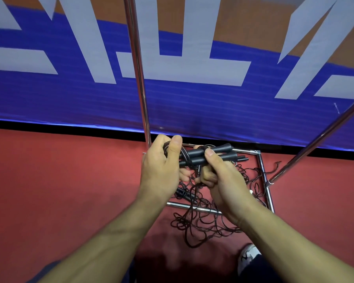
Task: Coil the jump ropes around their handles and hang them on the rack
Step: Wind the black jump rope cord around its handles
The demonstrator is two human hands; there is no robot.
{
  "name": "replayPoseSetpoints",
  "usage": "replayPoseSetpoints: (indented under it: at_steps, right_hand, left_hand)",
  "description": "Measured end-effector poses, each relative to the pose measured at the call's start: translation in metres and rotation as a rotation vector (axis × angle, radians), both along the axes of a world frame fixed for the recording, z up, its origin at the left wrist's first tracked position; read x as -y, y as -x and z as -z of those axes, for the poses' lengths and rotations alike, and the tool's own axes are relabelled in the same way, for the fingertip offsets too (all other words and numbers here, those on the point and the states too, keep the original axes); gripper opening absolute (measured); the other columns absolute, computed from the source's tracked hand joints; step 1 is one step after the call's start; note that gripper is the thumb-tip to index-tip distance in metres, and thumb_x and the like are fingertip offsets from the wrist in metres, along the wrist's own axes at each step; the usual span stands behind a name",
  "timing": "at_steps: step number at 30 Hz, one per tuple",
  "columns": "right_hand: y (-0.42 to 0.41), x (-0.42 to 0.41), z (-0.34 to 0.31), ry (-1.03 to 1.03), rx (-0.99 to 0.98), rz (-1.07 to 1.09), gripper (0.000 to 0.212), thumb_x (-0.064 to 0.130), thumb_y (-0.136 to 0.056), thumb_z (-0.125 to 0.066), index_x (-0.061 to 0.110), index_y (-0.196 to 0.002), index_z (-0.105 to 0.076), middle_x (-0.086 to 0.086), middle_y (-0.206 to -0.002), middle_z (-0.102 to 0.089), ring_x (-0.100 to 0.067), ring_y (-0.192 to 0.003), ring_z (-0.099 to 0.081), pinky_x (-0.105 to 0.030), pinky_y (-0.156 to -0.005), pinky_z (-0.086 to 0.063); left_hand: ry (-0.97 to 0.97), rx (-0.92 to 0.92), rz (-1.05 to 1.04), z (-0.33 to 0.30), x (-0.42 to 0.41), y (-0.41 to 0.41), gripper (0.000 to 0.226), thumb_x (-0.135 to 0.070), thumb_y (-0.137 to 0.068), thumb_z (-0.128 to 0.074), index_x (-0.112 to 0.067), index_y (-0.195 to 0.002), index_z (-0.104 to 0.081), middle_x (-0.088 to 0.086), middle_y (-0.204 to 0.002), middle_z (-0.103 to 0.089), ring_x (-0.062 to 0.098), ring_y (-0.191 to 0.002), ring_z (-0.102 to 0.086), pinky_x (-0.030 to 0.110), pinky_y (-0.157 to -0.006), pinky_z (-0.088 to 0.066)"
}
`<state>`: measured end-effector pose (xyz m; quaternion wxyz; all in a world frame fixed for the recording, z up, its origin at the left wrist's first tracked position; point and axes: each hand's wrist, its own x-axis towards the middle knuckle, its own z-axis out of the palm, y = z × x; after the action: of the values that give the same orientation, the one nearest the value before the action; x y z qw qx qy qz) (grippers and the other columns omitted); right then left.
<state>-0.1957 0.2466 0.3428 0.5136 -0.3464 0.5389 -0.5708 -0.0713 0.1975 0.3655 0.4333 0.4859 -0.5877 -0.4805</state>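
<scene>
My right hand (219,176) clamps the 2 black handles (211,155) together, and my left hand (161,166) pinches the cord loops at their end. I judge this rope part-coiled, nothing hung: a tangle of rope (208,219) lies across the rack (264,174) base.

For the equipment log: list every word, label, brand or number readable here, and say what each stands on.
Banner: large pale letter strokes, cropped by the frame's top edge; no whole word can be read.
Jump rope handles: no label or brand shows.
Rack: bare metal, no marking.
Shoe: dark pattern, no text.
So there is no legible text.
</scene>
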Motion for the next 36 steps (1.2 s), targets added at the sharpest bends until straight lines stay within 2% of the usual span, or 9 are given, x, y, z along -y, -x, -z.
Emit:
replayPoseSetpoints:
  at_steps: [3,8,12,20,25,28,31,34,36]
  right_hand:
    - [0.001,-0.004,0.002,-0.016,-0.118,-0.040,0.062,0.064,-0.085,-0.055,0.016,-0.053,-0.032,-0.001,-0.057,-0.016,-0.027,-0.062,-0.012,-0.049,-0.070,-0.028]
    - [0.007,-0.013,0.005,-0.104,-0.368,-0.099,0.060,0.077,-0.074,-0.047,0.025,-0.052,-0.029,0.005,-0.056,-0.021,-0.013,-0.052,-0.017,-0.031,-0.056,-0.017]
    - [0.005,-0.007,0.005,-0.031,-0.512,-0.153,0.066,0.081,-0.073,-0.039,0.018,-0.057,-0.032,0.001,-0.060,-0.026,-0.015,-0.057,-0.023,-0.032,-0.056,-0.019]
    - [0.002,-0.015,0.012,0.067,-0.784,-0.339,0.034,0.069,-0.093,-0.033,0.047,-0.070,-0.047,0.024,-0.063,-0.050,0.000,-0.060,-0.046,-0.014,-0.058,-0.035]
    - [0.013,-0.015,0.022,0.170,-1.148,-0.394,0.017,0.029,-0.103,-0.045,0.031,-0.100,-0.062,0.018,-0.094,-0.063,-0.002,-0.087,-0.059,-0.019,-0.075,-0.040]
    - [0.031,-0.010,0.020,0.314,-1.115,-0.371,0.032,0.012,-0.089,-0.055,0.040,-0.106,-0.054,0.026,-0.101,-0.055,0.003,-0.091,-0.053,-0.011,-0.079,-0.038]
    - [0.047,-0.002,0.015,0.302,-1.126,-0.170,0.020,0.023,-0.094,-0.058,0.025,-0.115,-0.059,0.017,-0.100,-0.056,0.000,-0.090,-0.051,-0.015,-0.079,-0.038]
    - [0.054,0.001,0.009,0.267,-1.047,-0.043,0.006,0.027,-0.096,-0.059,0.026,-0.098,-0.054,0.013,-0.086,-0.058,-0.007,-0.076,-0.052,-0.023,-0.069,-0.039]
    - [0.050,-0.002,0.005,0.307,-1.061,-0.005,0.023,0.018,-0.092,-0.066,0.031,-0.090,-0.047,0.011,-0.080,-0.058,-0.015,-0.073,-0.054,-0.028,-0.068,-0.043]
  left_hand:
    - [-0.032,0.034,0.008,0.006,0.003,-0.003,0.028,-0.046,-0.100,-0.044,-0.024,-0.104,-0.060,-0.010,-0.060,-0.068,0.025,-0.043,-0.065,0.030,-0.040,-0.050]
    - [-0.104,0.187,0.036,0.023,0.016,-0.003,0.048,-0.049,-0.102,-0.037,-0.017,-0.073,-0.059,0.007,-0.051,-0.066,0.012,-0.032,-0.054,0.021,-0.037,-0.038]
    - [-0.093,0.155,-0.025,0.018,0.024,-0.006,0.052,-0.052,-0.099,-0.038,-0.016,-0.068,-0.057,0.006,-0.046,-0.061,0.014,-0.033,-0.054,0.020,-0.038,-0.037]
    - [-0.093,0.182,0.009,0.004,0.018,-0.018,0.052,-0.046,-0.102,-0.041,-0.011,-0.068,-0.058,0.002,-0.042,-0.058,0.009,-0.032,-0.052,0.017,-0.037,-0.038]
    - [-0.067,0.239,0.124,0.003,0.019,-0.022,0.053,-0.047,-0.103,-0.038,-0.012,-0.066,-0.053,0.003,-0.043,-0.059,0.013,-0.035,-0.055,0.020,-0.041,-0.041]
    - [-0.097,0.314,0.250,0.002,0.018,-0.024,0.053,-0.047,-0.103,-0.039,-0.015,-0.063,-0.051,0.006,-0.042,-0.057,0.016,-0.033,-0.049,0.018,-0.038,-0.035]
    - [-0.077,0.478,0.356,0.006,0.016,-0.024,0.053,-0.044,-0.103,-0.041,-0.016,-0.059,-0.051,0.006,-0.041,-0.056,0.017,-0.031,-0.049,0.019,-0.040,-0.035]
    - [0.008,0.636,0.348,0.014,0.014,-0.021,0.054,-0.045,-0.102,-0.042,-0.013,-0.060,-0.051,0.007,-0.043,-0.059,0.015,-0.034,-0.056,0.021,-0.048,-0.041]
    - [0.042,0.662,0.236,0.019,0.017,-0.022,0.054,-0.047,-0.102,-0.043,-0.012,-0.063,-0.054,0.007,-0.046,-0.063,0.013,-0.037,-0.061,0.022,-0.054,-0.046]
